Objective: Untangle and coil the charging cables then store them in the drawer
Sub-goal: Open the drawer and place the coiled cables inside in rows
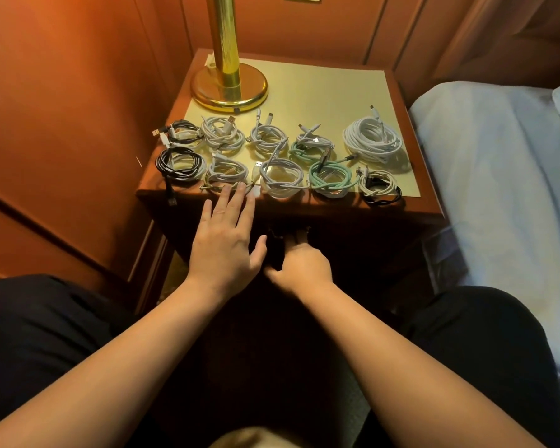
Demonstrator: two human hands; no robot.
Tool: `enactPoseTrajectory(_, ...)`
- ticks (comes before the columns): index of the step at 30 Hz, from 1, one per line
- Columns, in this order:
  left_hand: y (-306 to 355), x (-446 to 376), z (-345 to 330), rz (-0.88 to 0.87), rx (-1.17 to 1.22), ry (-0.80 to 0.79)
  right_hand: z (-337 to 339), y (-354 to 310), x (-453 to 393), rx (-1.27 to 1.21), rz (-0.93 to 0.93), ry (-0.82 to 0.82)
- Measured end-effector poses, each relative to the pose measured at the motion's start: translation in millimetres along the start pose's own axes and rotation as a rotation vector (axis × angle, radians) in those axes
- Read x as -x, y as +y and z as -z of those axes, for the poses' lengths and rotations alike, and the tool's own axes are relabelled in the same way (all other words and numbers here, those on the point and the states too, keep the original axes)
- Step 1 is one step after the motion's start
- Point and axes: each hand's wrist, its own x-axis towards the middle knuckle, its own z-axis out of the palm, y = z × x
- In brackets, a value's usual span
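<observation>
Left hand [224, 240] flat, fingers spread straight, fingertips touching the front edge of the nightstand [411, 202] just beside the coiled cables [282, 156] lined in two rows. Right hand [299, 263] low at the shadowed drawer front [353, 250], fingers curled into the dark; grip impossible to tell.

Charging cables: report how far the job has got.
Done: the coiled cables lie in two rows on the nightstand. In hand: the right hand reaches under the top at the drawer front, fingers hidden; the left hand rests flat at the edge. Left: open the drawer and store every coil.
</observation>
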Motion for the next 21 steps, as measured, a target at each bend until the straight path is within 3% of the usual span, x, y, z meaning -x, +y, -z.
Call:
enactPoseTrajectory(15,2,-1,4,0.001,-0.046,-0.087,-19,-6,44,-0.059,-0.031,0.017)
enactPoseTrajectory(21,3,0,6,0.010,-0.031,-0.107,-24,-10,85,-0.100,-0.014,-0.064)
